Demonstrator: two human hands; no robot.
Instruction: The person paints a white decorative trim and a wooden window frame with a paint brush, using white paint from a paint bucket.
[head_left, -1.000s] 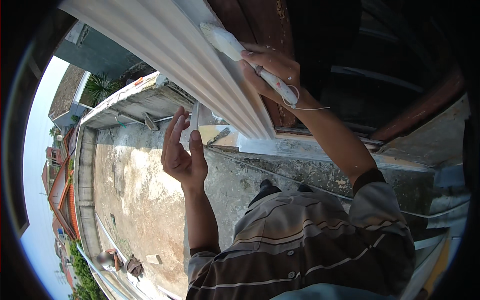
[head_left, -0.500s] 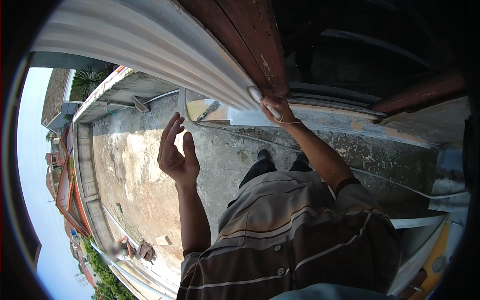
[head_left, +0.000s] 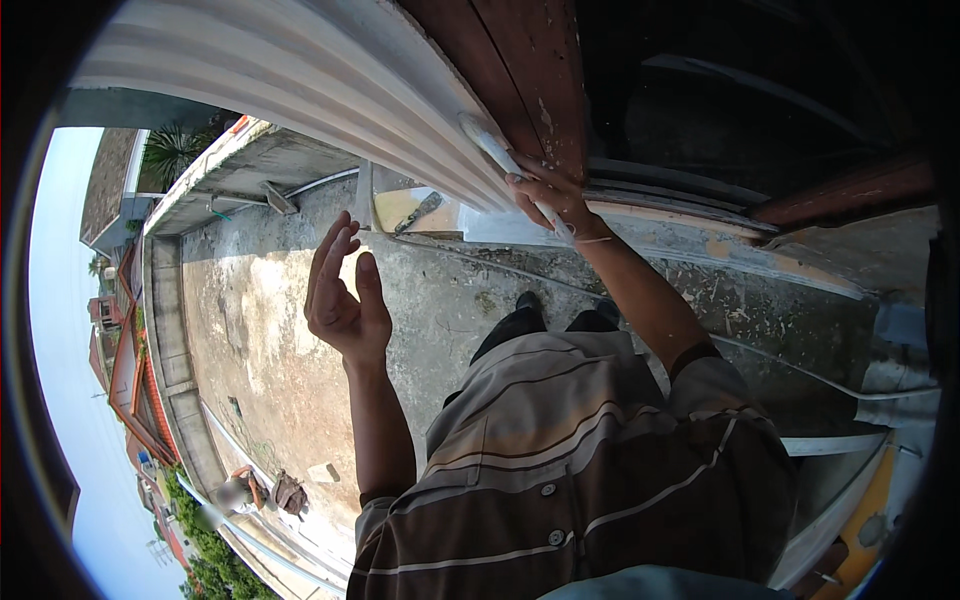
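My right hand (head_left: 562, 198) grips a white-handled paintbrush (head_left: 492, 146), with a loop of string at the handle's end. The brush head lies against the white ridged moulding (head_left: 400, 110), right beside the brown wooden frame (head_left: 535, 80) with its chipped paint. Some fingers are stretched along the handle, and the bristles are hard to make out. My left hand (head_left: 350, 298) is raised in the air above the concrete floor, fingers apart, holding nothing.
A paint-smeared board (head_left: 392, 208) with a dark, dirty tool (head_left: 420, 212) on it lies below the moulding. A hose or thin pipe (head_left: 790, 372) runs across the concrete floor (head_left: 270, 310). A low wall (head_left: 172, 320) borders the left. Another person (head_left: 240, 492) is at the lower left.
The paintbrush has moved up and left along the moulding beside the brown frame. My right-hand fingers have loosened and stretched along its handle. My left hand has shifted slightly left.
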